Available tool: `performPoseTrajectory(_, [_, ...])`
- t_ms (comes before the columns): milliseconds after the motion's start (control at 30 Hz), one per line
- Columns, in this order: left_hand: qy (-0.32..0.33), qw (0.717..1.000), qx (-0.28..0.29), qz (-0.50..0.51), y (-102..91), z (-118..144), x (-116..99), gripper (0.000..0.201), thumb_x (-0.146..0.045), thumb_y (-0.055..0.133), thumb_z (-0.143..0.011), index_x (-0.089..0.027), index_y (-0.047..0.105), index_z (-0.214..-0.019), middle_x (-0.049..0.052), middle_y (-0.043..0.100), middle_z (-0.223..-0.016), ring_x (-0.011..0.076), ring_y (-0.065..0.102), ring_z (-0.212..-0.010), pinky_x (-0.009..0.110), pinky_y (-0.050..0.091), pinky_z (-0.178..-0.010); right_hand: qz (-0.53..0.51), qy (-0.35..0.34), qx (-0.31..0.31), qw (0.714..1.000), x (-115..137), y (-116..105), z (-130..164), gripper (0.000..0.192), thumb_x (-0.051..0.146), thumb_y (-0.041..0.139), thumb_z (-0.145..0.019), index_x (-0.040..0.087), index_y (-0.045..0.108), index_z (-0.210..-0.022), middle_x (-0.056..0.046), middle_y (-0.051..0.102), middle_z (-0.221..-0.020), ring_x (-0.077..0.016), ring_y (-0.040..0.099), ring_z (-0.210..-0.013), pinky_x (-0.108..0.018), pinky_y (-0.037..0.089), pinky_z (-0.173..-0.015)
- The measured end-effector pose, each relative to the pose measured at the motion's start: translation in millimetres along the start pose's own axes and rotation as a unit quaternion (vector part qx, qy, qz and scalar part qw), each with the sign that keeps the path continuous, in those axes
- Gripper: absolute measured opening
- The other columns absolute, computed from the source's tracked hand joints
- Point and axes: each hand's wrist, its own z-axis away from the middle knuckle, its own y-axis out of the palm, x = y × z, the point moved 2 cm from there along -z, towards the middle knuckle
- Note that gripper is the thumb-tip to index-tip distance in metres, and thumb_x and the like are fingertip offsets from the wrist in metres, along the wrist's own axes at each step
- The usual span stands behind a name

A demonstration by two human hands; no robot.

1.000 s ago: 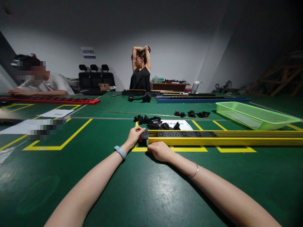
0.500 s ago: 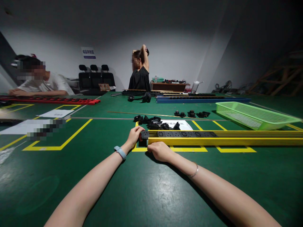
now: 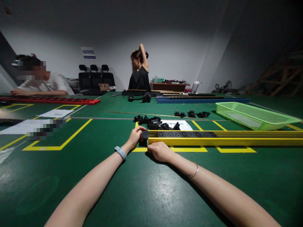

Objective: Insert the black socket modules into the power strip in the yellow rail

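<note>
A long yellow rail (image 3: 227,141) lies across the right half of the green table, a row of black socket modules (image 3: 176,134) sitting in its channel. At the rail's left end, my left hand (image 3: 135,136) is closed on a black socket module (image 3: 145,134), fingers over its top and outer side. My right hand (image 3: 161,151) is curled against the front wall of the rail near that same end, gripping it; its fingertips are hidden. Just behind the rail is a pile of loose black plastic parts (image 3: 153,122), partly over a white printed sheet (image 3: 178,125).
A light green basket (image 3: 255,118) stands behind the rail at right. Farther back lie a blue rail (image 3: 201,100) and, at left, a red rail (image 3: 71,100). One person (image 3: 44,82) leans on the table at left; another person (image 3: 139,75) is at the far side, arms raised.
My left hand has shifted slightly at the end module, and the red bit seen beside it is now out of sight. My right hand and the rail stay put.
</note>
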Motion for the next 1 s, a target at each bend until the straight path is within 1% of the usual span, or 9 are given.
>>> performPoseTrajectory(233, [0.022,0.999,0.01,-0.032,0.7,2.2,-5.2,0.033,-0.014,0.043,-0.064,-0.015,0.066,-0.088,0.005,0.065,-0.089,0.0088,0.052,-0.055,0.018,0.041,-0.045,0.005,0.005,0.007,1.0,-0.5,0.3,-0.1,0.012,0.008,0.054,-0.082,0.018,0.062,-0.081,0.0,0.066,-0.073,-0.0111,0.057,-0.061,-0.022,0.033,-0.058])
performPoseTrajectory(400, [0.029,0.999,0.014,-0.035,1.8,3.7,-8.6,0.033,-0.011,0.043,-0.063,-0.015,0.066,-0.088,0.004,0.065,-0.088,0.0078,0.049,-0.052,0.018,0.039,-0.046,0.004,0.003,0.003,1.0,-0.3,-0.1,-0.6,0.012,0.009,0.054,-0.083,0.018,0.061,-0.08,0.0,0.065,-0.071,-0.011,0.056,-0.06,-0.022,0.033,-0.058])
performPoseTrajectory(633, [0.047,0.998,0.02,-0.044,1.1,2.9,-8.0,0.034,-0.01,0.043,-0.063,-0.015,0.065,-0.089,0.004,0.064,-0.088,0.0079,0.049,-0.052,0.019,0.039,-0.045,0.005,0.002,0.002,1.0,0.5,-1.0,-0.4,0.012,0.008,0.055,-0.082,0.018,0.062,-0.08,0.0,0.066,-0.071,-0.0109,0.056,-0.06,-0.022,0.032,-0.057])
performPoseTrajectory(867, [0.057,0.996,0.019,-0.061,2.5,5.6,-13.4,0.035,-0.01,0.044,-0.062,-0.015,0.064,-0.09,0.004,0.064,-0.089,0.0084,0.05,-0.055,0.019,0.04,-0.046,0.008,0.002,0.001,1.0,0.8,-1.6,-0.7,0.011,0.01,0.055,-0.083,0.018,0.061,-0.08,0.0,0.066,-0.071,-0.0108,0.055,-0.06,-0.022,0.031,-0.057])
performPoseTrajectory(1000, [0.06,0.995,0.033,-0.072,4.0,7.1,-15.8,0.035,-0.009,0.044,-0.063,-0.014,0.064,-0.091,0.005,0.064,-0.091,0.0079,0.05,-0.055,0.018,0.04,-0.047,0.008,0.002,0.001,1.0,0.5,-0.8,-0.6,0.01,0.01,0.055,-0.083,0.018,0.061,-0.08,0.0,0.066,-0.072,-0.0109,0.056,-0.06,-0.022,0.032,-0.058])
